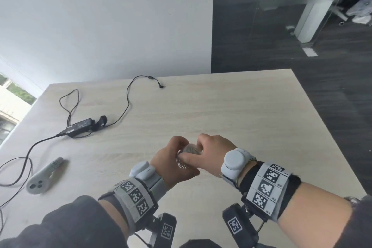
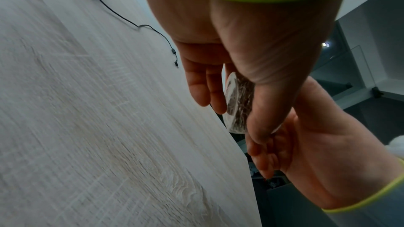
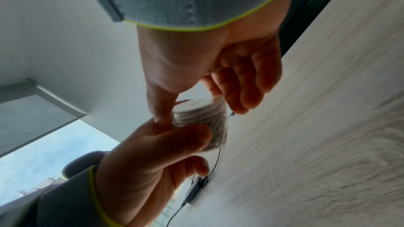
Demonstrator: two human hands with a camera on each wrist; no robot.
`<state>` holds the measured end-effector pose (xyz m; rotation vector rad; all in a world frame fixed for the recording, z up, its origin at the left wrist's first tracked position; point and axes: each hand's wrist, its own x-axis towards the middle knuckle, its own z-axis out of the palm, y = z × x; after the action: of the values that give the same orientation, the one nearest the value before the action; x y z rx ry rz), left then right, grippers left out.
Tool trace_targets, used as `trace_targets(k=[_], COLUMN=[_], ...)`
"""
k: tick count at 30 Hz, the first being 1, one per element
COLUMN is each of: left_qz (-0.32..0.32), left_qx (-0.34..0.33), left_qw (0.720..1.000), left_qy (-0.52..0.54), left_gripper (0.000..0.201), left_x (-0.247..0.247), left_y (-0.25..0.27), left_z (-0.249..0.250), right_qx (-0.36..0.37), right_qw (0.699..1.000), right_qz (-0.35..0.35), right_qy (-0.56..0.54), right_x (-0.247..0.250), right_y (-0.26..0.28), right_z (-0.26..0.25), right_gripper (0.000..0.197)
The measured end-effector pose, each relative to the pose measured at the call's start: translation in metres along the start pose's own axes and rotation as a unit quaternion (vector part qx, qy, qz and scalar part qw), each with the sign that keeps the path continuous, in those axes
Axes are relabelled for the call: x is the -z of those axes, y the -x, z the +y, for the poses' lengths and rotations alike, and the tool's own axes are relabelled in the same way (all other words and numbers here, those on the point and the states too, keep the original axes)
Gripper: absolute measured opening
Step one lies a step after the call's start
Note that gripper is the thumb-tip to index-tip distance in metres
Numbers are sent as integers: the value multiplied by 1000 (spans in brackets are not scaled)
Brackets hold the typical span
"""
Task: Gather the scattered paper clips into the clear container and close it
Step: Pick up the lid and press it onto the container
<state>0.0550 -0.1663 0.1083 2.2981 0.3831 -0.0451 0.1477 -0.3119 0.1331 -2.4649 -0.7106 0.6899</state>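
Nearest the camera, the person's forearms carry marker bands and wrist cameras above the pale wooden worktop (image 1: 231, 110). Just beyond them both hands meet around the clear container (image 1: 188, 156), which is held up off the worktop. The left hand (image 1: 175, 164) has its grip wrapped round the container's body, thumb across the front and fingers behind. The right hand (image 1: 211, 154) comes from above, its grip pinching the top rim, thumb on one side and fingertips on the other.

Through the clear wall the right wrist view shows a dense silvery mass of paper clips (image 3: 215, 127) inside. No loose clips can be made out on the worktop in any view, so the gathering looks finished. A clear lid (image 3: 194, 103) appears to sit on top; whether it is fully seated cannot be told, so the closing is judged to be the step in hand.

Farther off to the left lie a grey handheld controller (image 1: 43, 177), then a black power adapter (image 1: 80, 128) with its cable (image 1: 128, 94) trailing toward the far edge.
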Motion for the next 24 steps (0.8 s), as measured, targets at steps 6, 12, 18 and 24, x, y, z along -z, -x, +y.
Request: trace_targets(k=[6,12,18,24], left_qz=[6,23,29,10], left_qx=[-11,8,22,56], left_qw=[999,1000,999,997], left_qy=[-40,3,-11,-43], left_gripper=[63,53,54,59], left_x=[-9,1,0,-1], left_y=[-4,-3,5,9], left_z=[-3,-13,-24,-35], right_qx=[-40,17,4,-22], right_qw=[998,988,997,997], right_qz=[-38,-103,-37,-54], right_qy=[-30,-113,-63,-51], right_x=[-9,-12,-26,-45], right_y=[-6,-1,-9,-18], right_z=[4,2,-10,-15], right_gripper=[72,55,47,52])
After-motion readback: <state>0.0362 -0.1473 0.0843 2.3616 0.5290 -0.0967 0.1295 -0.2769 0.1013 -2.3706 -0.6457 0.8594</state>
